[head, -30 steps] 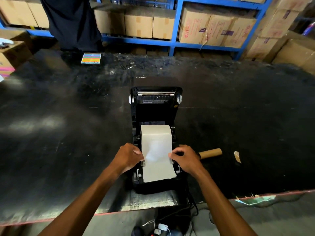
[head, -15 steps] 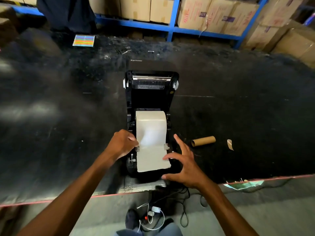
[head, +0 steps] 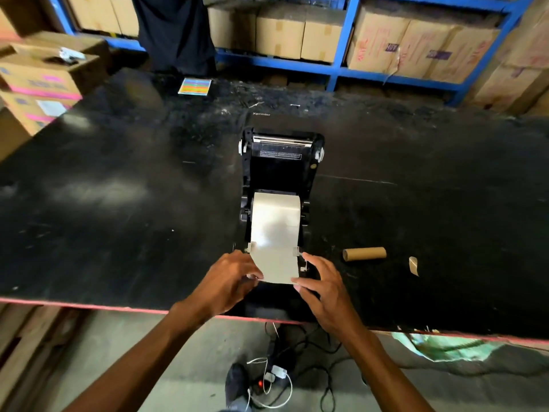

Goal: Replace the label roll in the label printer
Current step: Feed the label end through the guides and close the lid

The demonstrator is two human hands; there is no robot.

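The black label printer [head: 280,171] stands open on the black table [head: 118,203], its lid tipped back. A white label roll [head: 275,215] sits in its bay, and the paper strip [head: 276,263] runs toward me between two small guides. My left hand [head: 228,281] pinches the strip's near left corner. My right hand [head: 322,285] holds the near right corner with its fingertips. An empty brown cardboard core [head: 364,253] lies on the table to the right of the printer.
A small torn paper scrap [head: 413,265] lies right of the core. A coloured sticker sheet [head: 195,86] sits at the table's far side. Cardboard boxes [head: 44,81] stack at left, blue shelving [head: 341,69] with boxes behind. Cables and a power strip [head: 267,382] lie on the floor.
My right hand, lifted and spread half a second ago, has come back onto the strip's right corner. My left hand has slid from the left guide down to the strip's near corner.
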